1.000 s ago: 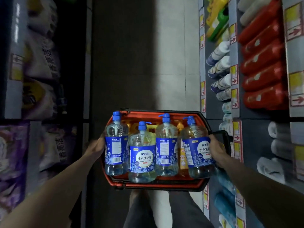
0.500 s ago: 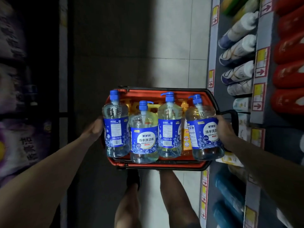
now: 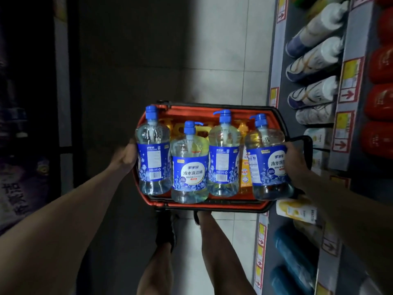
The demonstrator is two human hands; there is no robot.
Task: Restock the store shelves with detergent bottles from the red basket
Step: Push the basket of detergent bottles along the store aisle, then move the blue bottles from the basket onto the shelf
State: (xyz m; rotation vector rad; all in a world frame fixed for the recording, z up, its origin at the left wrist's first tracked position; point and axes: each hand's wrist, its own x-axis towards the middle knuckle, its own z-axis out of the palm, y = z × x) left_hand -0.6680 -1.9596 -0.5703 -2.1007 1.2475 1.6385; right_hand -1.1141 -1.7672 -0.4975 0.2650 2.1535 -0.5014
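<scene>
Hands, left hand (image 3: 125, 157) and right hand (image 3: 296, 165), grip red basket (image 3: 212, 206) sides; four detergent bottles (image 3: 189, 171) upright inside

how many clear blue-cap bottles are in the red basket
4, in a row in the red basket: far-left bottle, centre-left bottle, centre-right bottle, far-right bottle. More may hide behind them.

left hand (image 3: 125, 158): fingertips hidden behind the 9 o'clock bottle (image 3: 153, 160). right hand (image 3: 295, 165): fingers out of sight past the 3 o'clock bottle (image 3: 268, 165). orange bottles (image 3: 245, 173) mostly screened by the clear ones. red containers (image 3: 380, 99) at 3 o'clock cut off at the edge. packages (image 3: 19, 188) at 9 o'clock dark, blurred.
</scene>
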